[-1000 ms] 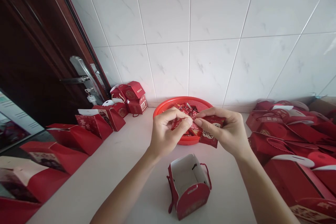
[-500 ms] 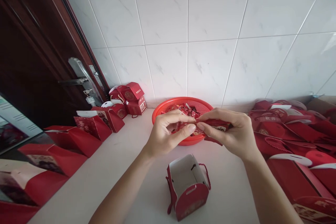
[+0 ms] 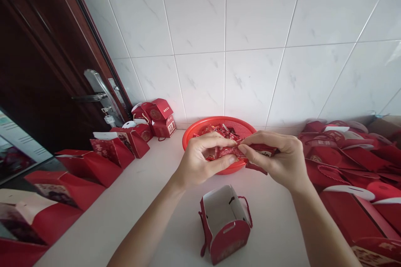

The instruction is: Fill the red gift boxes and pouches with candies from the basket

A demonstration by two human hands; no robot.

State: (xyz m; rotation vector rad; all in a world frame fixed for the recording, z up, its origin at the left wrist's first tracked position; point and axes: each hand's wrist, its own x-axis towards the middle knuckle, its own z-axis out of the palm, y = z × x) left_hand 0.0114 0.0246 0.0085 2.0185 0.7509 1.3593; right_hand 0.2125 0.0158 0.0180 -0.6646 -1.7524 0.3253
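Above the near side of a red plastic basket (image 3: 200,124), my left hand (image 3: 198,162) pinches a small red printed candy packet (image 3: 226,152) between thumb and fingers. My right hand (image 3: 283,162) is closed on another dark red packet (image 3: 257,168), mostly covered by its fingers. My two hands nearly meet, and the right thumb and fingertips touch the left packet's end. Inside the basket lie several red wrapped candies (image 3: 230,130). Below my hands a red gift box (image 3: 230,240) stands open on the white table, its pale inside showing and a red cord at each side.
Several red boxes (image 3: 90,169) line the table's left edge, with more boxes (image 3: 163,119) stacked by the wall. A heap of red flattened and folded boxes (image 3: 332,150) fills the right side. A tiled wall (image 3: 250,79) is behind; a dark door (image 3: 40,50) stands left.
My left thumb and fingers have parted a little, so more of the candy packet shows between them. My right fingertips still touch its end. The open box stays put.
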